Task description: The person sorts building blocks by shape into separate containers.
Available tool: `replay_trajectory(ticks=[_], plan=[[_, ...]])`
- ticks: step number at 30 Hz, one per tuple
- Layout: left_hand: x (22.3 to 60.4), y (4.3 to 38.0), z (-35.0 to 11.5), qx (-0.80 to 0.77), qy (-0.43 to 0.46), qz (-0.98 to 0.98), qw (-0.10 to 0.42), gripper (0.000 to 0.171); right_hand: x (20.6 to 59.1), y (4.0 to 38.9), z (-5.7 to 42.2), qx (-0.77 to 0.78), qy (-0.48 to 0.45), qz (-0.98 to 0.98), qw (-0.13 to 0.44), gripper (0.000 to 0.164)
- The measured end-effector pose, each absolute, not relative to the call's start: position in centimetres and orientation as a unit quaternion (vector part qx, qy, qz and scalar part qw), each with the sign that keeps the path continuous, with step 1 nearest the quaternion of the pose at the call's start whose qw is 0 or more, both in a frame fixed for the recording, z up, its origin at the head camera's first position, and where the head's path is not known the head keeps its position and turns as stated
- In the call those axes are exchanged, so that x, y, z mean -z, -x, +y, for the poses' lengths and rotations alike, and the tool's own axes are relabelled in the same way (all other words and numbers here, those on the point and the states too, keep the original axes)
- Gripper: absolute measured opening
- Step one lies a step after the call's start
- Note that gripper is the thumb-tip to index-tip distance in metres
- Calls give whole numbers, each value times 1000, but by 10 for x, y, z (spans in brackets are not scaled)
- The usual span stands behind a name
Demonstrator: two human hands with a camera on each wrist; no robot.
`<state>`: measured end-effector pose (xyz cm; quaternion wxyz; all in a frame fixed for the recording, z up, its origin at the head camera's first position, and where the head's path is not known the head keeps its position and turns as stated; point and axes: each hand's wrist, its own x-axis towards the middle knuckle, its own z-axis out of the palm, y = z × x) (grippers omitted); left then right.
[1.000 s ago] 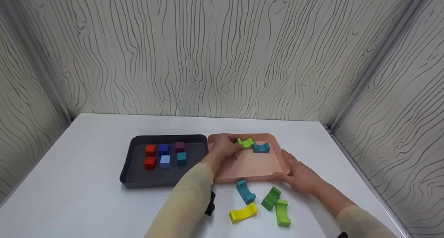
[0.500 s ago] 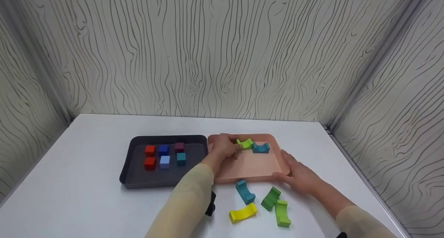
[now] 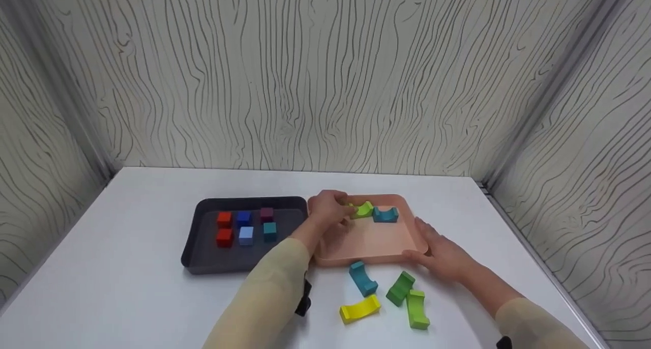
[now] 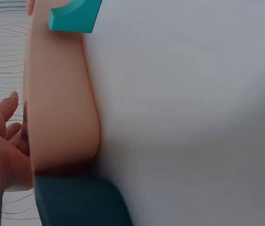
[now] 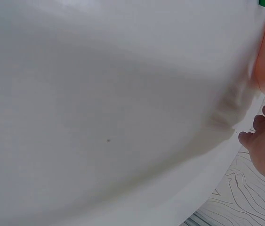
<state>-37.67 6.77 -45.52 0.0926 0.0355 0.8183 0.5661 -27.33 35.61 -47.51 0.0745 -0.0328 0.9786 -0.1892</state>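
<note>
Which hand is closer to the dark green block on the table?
Right. The right hand is at the near right corner of the pink tray, beyond and right of the dark green block; the left hand is farther, over the tray's far left corner.

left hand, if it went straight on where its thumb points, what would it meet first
Probably the light green block in the pink tray, which the left hand seems to pinch already; depth is unclear.

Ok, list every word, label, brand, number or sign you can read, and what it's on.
None: no text can be read in any view.
The curved blocks, cubes, salmon tray and dark tray show no legible marking.
The wall carries a line pattern, not lettering.
Any marking on the black wrist item is too small to read.
</note>
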Motion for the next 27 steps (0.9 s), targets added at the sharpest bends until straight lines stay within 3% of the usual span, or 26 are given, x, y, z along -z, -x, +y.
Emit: replay_trajectory(ticks=[12, 27], plan=[[426, 349, 49, -553, -64, 829, 58, 52, 475, 276, 358, 190, 39, 978, 75, 117], [406, 290, 35, -575, -171, 800, 34, 47, 475, 273, 356, 190, 49, 977, 80, 113]])
